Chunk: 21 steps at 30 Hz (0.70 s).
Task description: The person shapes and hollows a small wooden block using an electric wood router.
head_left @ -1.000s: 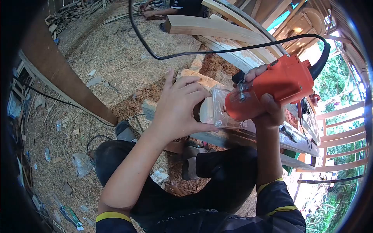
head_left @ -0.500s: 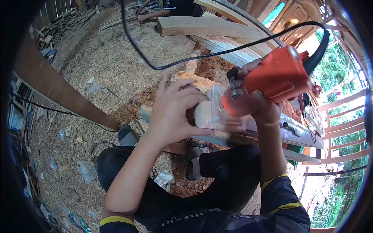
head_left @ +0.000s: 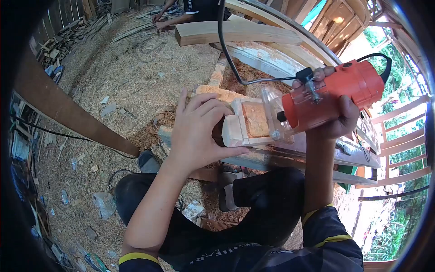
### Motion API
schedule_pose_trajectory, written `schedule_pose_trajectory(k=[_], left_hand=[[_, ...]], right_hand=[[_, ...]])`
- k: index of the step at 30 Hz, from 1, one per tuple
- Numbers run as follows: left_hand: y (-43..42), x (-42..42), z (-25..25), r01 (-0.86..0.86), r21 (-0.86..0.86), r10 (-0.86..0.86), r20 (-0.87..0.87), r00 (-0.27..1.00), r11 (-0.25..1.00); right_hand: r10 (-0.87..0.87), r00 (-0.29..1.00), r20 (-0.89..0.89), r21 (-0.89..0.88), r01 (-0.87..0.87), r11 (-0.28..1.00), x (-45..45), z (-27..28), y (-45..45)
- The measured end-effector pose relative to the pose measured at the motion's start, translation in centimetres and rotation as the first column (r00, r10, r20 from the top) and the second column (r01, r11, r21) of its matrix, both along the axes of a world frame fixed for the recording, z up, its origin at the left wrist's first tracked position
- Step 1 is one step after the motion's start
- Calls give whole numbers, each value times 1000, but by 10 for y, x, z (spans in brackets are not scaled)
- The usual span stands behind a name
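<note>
My left hand is closed around the near-left end of a pale wooden block, thumb along the lower edge and fingers over the top. Pencil lines and a shallow, rough recess mark the block's upper face. My right hand grips an orange trim router, which is tipped on its side. Its clear plastic base faces the block, by the right end of the recess; whether they touch I cannot tell. From the router's top end, a black cord loops across it.
Beneath the block lies a wooden plank across my lap area. A thick curved timber and more boards lie beyond. A brown beam slants at left. Shavings cover the ground. Another person's arm shows at the top.
The router has come up off the block, tilted over and moved right, uncovering the recess. Its cord has swung along. My left hand has stayed on the block.
</note>
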<state>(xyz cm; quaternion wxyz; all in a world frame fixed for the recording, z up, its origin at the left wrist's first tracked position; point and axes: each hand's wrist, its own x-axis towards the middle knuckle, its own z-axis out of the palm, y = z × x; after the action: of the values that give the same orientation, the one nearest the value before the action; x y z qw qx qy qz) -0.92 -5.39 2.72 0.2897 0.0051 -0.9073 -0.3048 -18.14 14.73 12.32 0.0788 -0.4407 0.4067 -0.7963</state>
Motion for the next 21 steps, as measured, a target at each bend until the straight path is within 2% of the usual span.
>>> schedule_pose_trajectory(k=[3, 6, 8, 12, 15, 18, 21], left_hand=[[3, -1, 4, -27, 72, 31, -59, 998, 997], [2, 2, 4, -26, -47, 27, 13, 1000, 999], [1, 3, 6, 5, -45, -1, 80, 997, 999], [0, -2, 15, 34, -17, -32, 110, 993, 999], [-1, -8, 11, 48, 9, -49, 132, 990, 999], [1, -9, 10, 35, 2, -35, 115, 993, 999], [1, -9, 7, 28, 24, -30, 90, 995, 999]], right_hand=[[26, 999, -37, 70, -24, 997, -2, -7, -8], [13, 999, -43, 205, -4, 979, 6, -13, -15], [30, 999, -28, 285, -21, 958, 6, -18, -17], [-38, 999, 13, 217, 34, 976, 22, -22, -31], [19, 998, -55, 317, -1, 949, 14, -21, -26], [-22, 997, -71, 286, 41, 957, 20, -22, -29], [47, 999, -29, 324, -35, 945, 16, -22, -27]])
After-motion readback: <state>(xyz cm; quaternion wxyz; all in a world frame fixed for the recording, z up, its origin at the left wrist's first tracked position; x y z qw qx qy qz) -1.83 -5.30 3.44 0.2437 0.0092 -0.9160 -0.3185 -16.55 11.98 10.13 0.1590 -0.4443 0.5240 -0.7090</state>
